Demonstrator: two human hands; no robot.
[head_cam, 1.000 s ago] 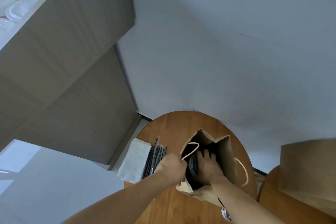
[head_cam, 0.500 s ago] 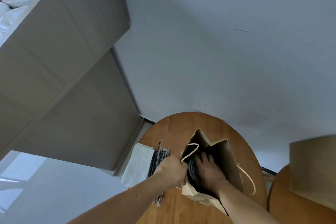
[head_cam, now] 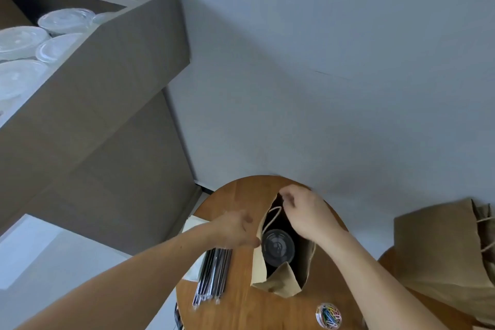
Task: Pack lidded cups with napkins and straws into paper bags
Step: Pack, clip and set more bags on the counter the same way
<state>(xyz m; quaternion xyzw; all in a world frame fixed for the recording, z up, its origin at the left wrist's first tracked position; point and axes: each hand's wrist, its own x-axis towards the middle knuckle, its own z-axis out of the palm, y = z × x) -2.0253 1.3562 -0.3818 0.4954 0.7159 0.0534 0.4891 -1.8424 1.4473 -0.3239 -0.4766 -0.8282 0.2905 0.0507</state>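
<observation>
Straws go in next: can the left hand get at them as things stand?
Probably yes: the left hand is right above the far end of the straws, and they lie uncovered on the table beside the paper bag.

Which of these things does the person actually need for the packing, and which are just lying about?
Part of the job: open brown paper bag, its far rim pinched by the right hand; dark-lidded cup inside it; bundle of black straws; white napkins; stack of spare brown paper bags.
Just lying about: round tub of coloured paper clips; clear plastic lids, upper left.
</observation>
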